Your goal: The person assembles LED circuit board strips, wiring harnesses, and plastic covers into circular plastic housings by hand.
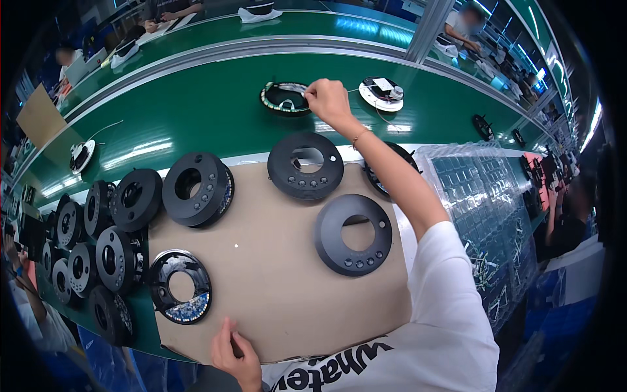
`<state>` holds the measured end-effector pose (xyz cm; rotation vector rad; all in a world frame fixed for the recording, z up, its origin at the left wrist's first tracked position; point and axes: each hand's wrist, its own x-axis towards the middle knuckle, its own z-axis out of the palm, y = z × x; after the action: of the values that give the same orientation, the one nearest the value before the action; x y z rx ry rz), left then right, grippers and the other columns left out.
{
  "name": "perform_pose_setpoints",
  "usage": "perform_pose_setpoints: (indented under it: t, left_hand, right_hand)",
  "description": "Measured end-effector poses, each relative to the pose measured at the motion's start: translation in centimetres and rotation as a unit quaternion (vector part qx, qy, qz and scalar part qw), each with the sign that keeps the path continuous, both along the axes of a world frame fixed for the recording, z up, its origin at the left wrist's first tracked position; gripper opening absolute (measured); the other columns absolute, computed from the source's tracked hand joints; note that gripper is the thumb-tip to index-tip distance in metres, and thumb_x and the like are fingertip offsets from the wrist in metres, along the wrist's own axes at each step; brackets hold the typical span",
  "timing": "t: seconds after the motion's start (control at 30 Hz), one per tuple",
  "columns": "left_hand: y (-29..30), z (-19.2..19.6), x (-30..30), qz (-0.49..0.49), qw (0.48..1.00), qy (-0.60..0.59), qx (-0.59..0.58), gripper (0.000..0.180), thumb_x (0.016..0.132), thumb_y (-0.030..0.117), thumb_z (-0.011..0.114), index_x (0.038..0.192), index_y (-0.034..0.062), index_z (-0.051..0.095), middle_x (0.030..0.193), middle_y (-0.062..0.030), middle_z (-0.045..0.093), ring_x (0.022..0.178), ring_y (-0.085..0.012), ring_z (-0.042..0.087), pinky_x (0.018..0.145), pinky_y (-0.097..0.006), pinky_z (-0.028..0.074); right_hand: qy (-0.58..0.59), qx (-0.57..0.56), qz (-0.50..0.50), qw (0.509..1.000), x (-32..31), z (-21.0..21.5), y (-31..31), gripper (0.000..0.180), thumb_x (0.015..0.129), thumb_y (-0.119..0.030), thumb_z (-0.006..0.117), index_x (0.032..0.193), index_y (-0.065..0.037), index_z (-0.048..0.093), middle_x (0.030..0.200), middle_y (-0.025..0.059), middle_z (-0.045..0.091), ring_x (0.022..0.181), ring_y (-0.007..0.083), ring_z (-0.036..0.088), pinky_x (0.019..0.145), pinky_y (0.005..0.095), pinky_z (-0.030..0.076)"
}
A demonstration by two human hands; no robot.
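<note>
- A cluster of black ring-shaped plastic housings (98, 248) stands on edge at the far left, leaned against one another, likely so that many fit at the bench edge; the fisheye rim darkens the outermost, so their count is unclear.
- A black ring with an exposed circuit board along its lower arc (181, 287) lies flat on the tan cardboard sheet (274, 287), its inner face turned up.
- The left hand (235, 356) rests on the near edge of the cardboard, fingers loosely curled and holding nothing; it seems to steady the sheet or simply brace the body. The wrist is cut off by the lower edge.
- Two flat black rings with small buttons (305, 166) (353, 235) lie face up and apart from each other on the cardboard, within easy reach.
- The right hand (328, 99) reaches far over the green conveyor belt (196, 111), fingertips pinched at the rim of a black ring edged with green and white (285, 98). Whether it grips the rim or a thin wire there is too small to tell.
- Another black ring (377, 171) is largely hidden behind the right forearm.
- Clear plastic blister trays (477, 196) are stacked at the right; their contents are hard to make out.
</note>
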<state>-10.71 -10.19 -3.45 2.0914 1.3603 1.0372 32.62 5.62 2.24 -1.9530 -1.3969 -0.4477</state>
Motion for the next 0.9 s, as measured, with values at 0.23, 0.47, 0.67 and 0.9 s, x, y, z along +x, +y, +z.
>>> perform_pose_setpoints:
  t: [0.23, 0.47, 0.67, 0.9]
  left_hand:
    - [0.1, -0.2, -0.1, -0.021, 0.999, 0.025, 0.02, 0.022, 0.076, -0.008, 0.052, 0.093, -0.0005, 0.065, 0.084, -0.013, 0.066, 0.073, -0.0277, 0.06, 0.065, -0.034, 0.046]
    - [-0.4, -0.5, -0.6, -0.028, 0.996, -0.08, -0.031, 0.022, 0.075, -0.009, 0.051, 0.091, -0.0018, 0.064, 0.082, -0.0131, 0.064, 0.069, -0.023, 0.059, 0.064, -0.031, 0.046]
    - [-0.5, 1.9, -1.1, -0.113, 0.979, -0.169, -0.035, 0.023, 0.076, -0.01, 0.048, 0.093, -0.0036, 0.063, 0.084, -0.0123, 0.06, 0.071, -0.0198, 0.057, 0.066, -0.028, 0.047]
    - [-0.6, 1.8, 1.0, -0.26, 0.942, -0.202, -0.058, 0.034, 0.074, -0.006, 0.051, 0.107, -0.0017, 0.059, 0.105, -0.0154, 0.058, 0.096, -0.0238, 0.056, 0.084, -0.034, 0.044]
  right_hand:
    - [-0.004, -0.132, -0.028, 0.991, 1.6, -2.1, -0.5, 0.014, 0.073, -0.011, 0.063, 0.082, -0.004, 0.071, 0.074, 0.0162, 0.066, 0.071, 0.0301, 0.065, 0.069, 0.0377, 0.052]
    - [0.037, -0.097, 0.297, 0.949, -9.4, 5.0, -12.3, 0.031, 0.076, -0.02, 0.065, 0.102, -0.005, 0.061, 0.093, 0.0139, 0.061, 0.087, 0.0292, 0.057, 0.076, 0.0374, 0.047]
    - [-0.187, -0.296, 0.193, 0.917, -15.9, 2.4, -24.3, 0.068, 0.069, -0.033, 0.072, 0.129, -0.014, 0.047, 0.119, 0.0134, 0.047, 0.093, 0.0287, 0.046, 0.083, 0.0394, 0.036]
    - [0.01, -0.281, 0.25, 0.926, -15.2, 4.2, -24.7, 0.069, 0.078, -0.022, 0.065, 0.138, -0.013, 0.032, 0.089, 0.0126, 0.059, 0.082, 0.0257, 0.051, 0.073, 0.0372, 0.04]
